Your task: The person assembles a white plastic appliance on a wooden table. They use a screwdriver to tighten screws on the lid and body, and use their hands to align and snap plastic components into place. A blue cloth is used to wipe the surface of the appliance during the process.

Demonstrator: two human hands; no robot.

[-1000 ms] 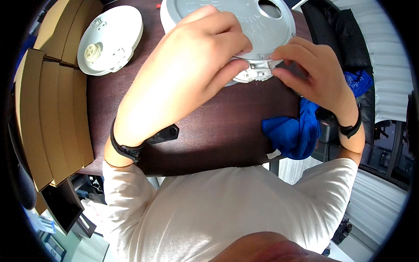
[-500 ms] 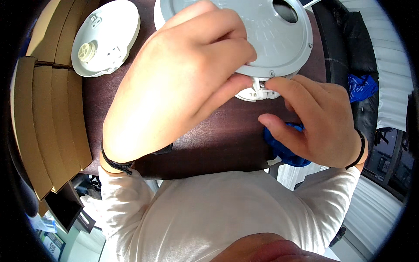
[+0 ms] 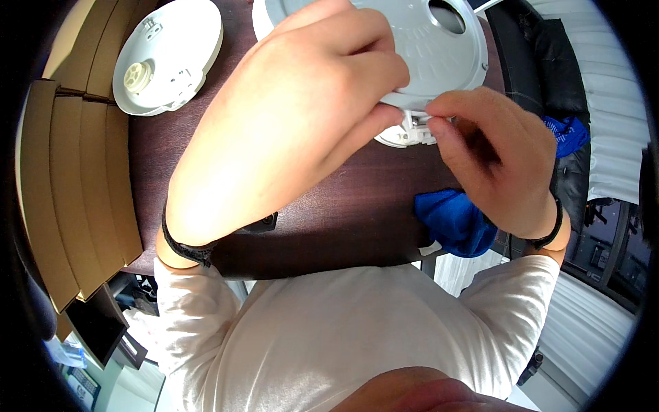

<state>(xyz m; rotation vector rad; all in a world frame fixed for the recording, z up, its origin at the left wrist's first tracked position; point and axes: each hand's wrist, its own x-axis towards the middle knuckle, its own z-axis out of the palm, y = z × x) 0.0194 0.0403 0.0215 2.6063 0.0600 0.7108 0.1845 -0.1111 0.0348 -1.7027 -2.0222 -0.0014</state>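
Note:
A round appliance part [image 3: 439,65] with a grey metallic disc on a white body lies at the far middle. The disc has an oval hole near its far right. My left hand [image 3: 309,103] is closed on its near edge, fingers curled over the disc and thumb beside a white bracket [image 3: 412,134]. That bracket sticks out below the rim and holds a small metal piece. My right hand [image 3: 498,154] pinches at the bracket's right end with thumb and index finger. Whatever lies between those fingertips is too small to make out.
On the dark wooden table [image 3: 329,220], a white round cover [image 3: 171,51] with a cream cap lies at far left. Cardboard boxes [image 3: 82,185] line the left edge. A blue cloth [image 3: 453,220] lies at the near right edge. A black object [image 3: 264,223] sits below my left forearm.
My right thumb has come up to meet the index finger at the bracket, closing into a pinch. The right hand has lifted away from the blue cloth, uncovering more of it.

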